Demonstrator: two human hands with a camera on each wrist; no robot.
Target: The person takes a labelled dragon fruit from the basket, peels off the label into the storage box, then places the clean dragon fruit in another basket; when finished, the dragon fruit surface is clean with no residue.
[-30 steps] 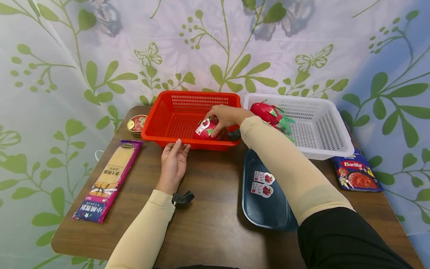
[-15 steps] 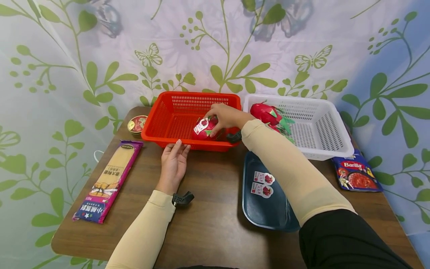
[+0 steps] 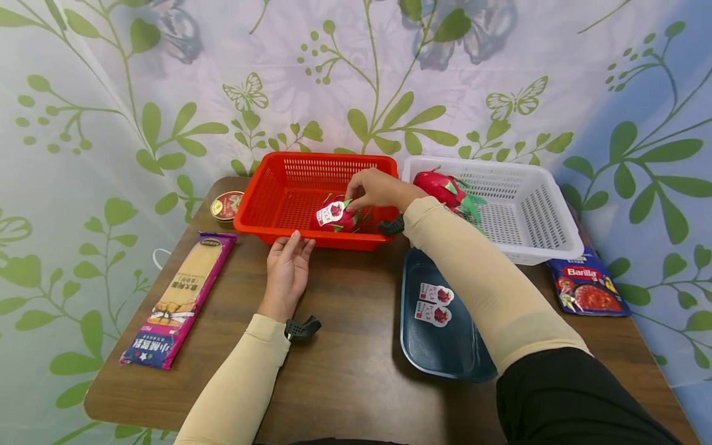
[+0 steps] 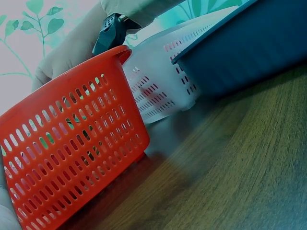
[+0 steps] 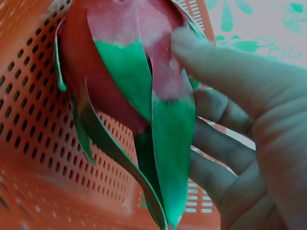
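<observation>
My right hand (image 3: 378,188) reaches into the red basket (image 3: 268,185) and holds a dragon fruit (image 3: 347,220) by its leafy end. In the right wrist view the thumb lies on the green-tipped leaves (image 5: 175,143), with the other fingers behind them. The fruit lies low in the basket, a white label (image 3: 330,212) on its upper side. My left hand (image 3: 286,275) grips the basket's front rim with thumb and fingertips; in the left wrist view only a sliver of it shows beside the perforated wall (image 4: 72,148).
A white basket (image 3: 556,213) on the right contains dragon fruit (image 3: 439,185), partly hidden by my forearm. The dark blue tray (image 3: 414,346) carries two labels (image 3: 434,314). A pasta pack (image 3: 180,296), a round tin (image 3: 225,204) and a Barilla pouch (image 3: 589,284) lie around the table.
The labelled dragon fruit has shifted slightly left and lower in the red basket. My right hand has slid back from its body to its leafy end. The left hand stays put.
</observation>
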